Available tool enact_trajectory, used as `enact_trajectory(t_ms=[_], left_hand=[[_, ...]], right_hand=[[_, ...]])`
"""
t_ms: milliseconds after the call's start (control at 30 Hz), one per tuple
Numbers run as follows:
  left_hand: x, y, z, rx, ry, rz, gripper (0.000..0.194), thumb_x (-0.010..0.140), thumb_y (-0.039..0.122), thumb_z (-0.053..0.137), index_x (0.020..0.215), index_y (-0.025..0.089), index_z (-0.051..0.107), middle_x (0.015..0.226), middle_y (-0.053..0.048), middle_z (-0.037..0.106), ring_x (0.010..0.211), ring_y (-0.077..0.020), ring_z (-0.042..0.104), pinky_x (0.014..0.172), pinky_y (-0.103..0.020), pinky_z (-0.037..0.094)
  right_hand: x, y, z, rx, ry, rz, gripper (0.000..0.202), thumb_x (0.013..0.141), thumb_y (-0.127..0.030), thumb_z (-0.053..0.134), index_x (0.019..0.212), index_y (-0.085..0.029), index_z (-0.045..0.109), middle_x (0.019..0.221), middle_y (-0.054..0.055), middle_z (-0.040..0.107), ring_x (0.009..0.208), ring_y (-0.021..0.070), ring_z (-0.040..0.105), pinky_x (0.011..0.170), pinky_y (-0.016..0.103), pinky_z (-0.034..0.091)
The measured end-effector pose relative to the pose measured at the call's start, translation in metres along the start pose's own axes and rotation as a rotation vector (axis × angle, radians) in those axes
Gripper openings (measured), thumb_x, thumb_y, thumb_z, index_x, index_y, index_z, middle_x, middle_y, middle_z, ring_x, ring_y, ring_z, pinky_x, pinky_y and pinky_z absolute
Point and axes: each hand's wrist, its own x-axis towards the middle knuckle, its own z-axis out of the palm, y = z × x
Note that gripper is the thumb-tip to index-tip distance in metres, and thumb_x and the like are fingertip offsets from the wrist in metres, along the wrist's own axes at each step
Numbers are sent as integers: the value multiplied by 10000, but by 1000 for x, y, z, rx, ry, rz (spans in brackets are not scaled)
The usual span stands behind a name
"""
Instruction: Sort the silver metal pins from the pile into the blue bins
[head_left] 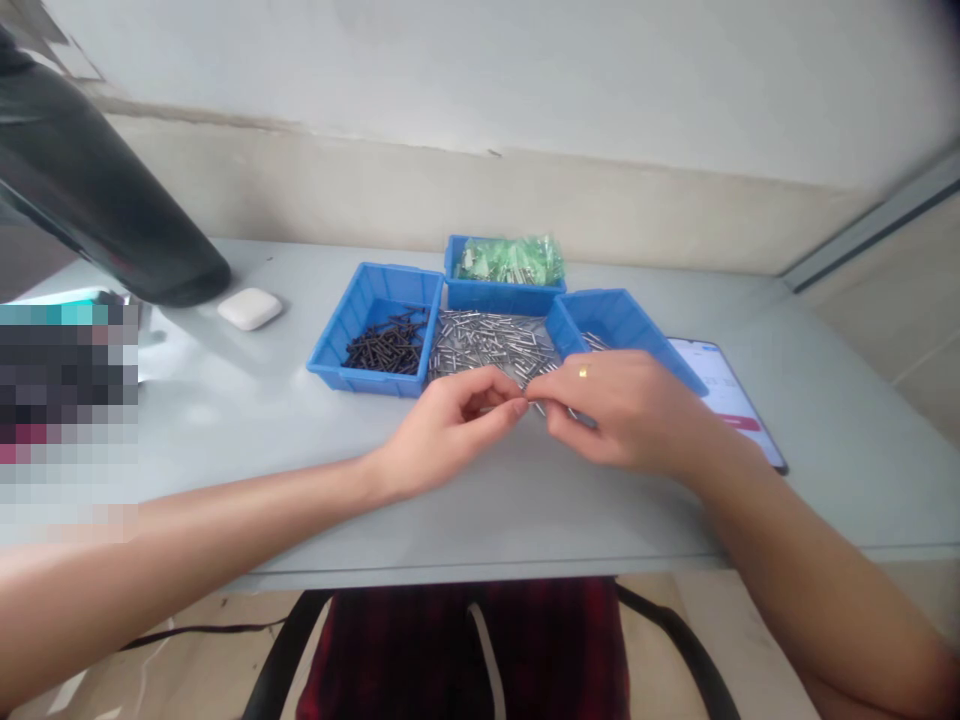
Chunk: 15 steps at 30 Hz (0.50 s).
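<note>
My left hand (457,425) and my right hand (622,410) meet at the fingertips, just in front of a heap of loose silver metal pins (491,340). Thumb and forefinger of the left are pinched together. The right is also closed, its forefinger touching the left fingertips. Whatever is between them is too small and too covered to name. Left of the heap stands a blue bin (330,345) with dark screw-like pieces (386,345). On the right, another blue bin (637,325) holds a few silver pins (594,341), partly hidden by my right hand.
Behind the heap, a blue bin (506,295) contains green-tinted plastic bags (514,260) with metal pieces. A phone (739,400) lies partly under the right bin. A white case (250,309) and a large dark bottle (112,180) are at left. The wall (360,190) bounds the table's back.
</note>
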Motion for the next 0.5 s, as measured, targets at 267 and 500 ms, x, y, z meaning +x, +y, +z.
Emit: enact_trajectory(t_ms=[267, 500], left_hand=[[-1, 1, 0, 12, 18, -13, 231, 863, 371, 556, 843, 144, 596, 654, 20, 537, 569, -83, 450, 517, -199, 359], [0, 0, 0, -10, 2, -13, 217, 864, 355, 559, 834, 143, 592, 637, 32, 514, 549, -72, 425, 507, -195, 344]], right_hand=[[-1, 0, -1, 18, -19, -4, 192, 841, -140, 443, 838, -175, 631, 626, 10, 610, 569, 128, 516, 541, 258, 306], [-1, 0, 0, 18, -21, -10, 191, 845, -140, 439, 829, -180, 626, 633, 12, 615, 583, 133, 524, 546, 260, 310]])
